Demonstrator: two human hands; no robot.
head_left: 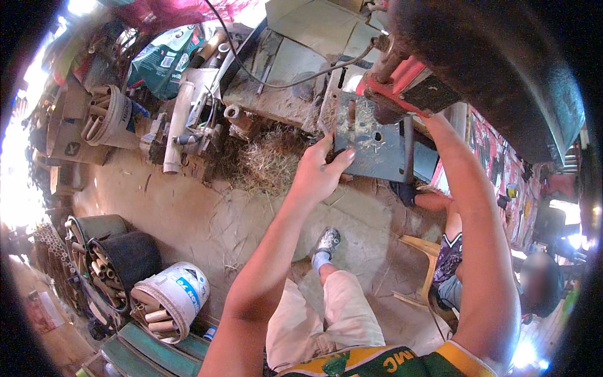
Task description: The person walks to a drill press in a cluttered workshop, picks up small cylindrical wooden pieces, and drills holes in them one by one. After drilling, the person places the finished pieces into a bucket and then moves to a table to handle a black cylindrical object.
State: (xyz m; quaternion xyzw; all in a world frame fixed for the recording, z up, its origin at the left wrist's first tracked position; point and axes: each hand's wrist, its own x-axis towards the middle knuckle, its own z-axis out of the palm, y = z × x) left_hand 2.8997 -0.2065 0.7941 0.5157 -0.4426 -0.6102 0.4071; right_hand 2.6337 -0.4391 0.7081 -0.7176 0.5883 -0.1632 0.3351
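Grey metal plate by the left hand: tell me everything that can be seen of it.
The plate is blue-grey, flat and roughly rectangular, looks like metal, and has a round dark hole through it. Pale dust and crumbs lie scattered on top. It appears about level, beneath a red machine part that overlaps its far side in view. The left hand has thumb and index finger at its near left corner, apparently touching it.
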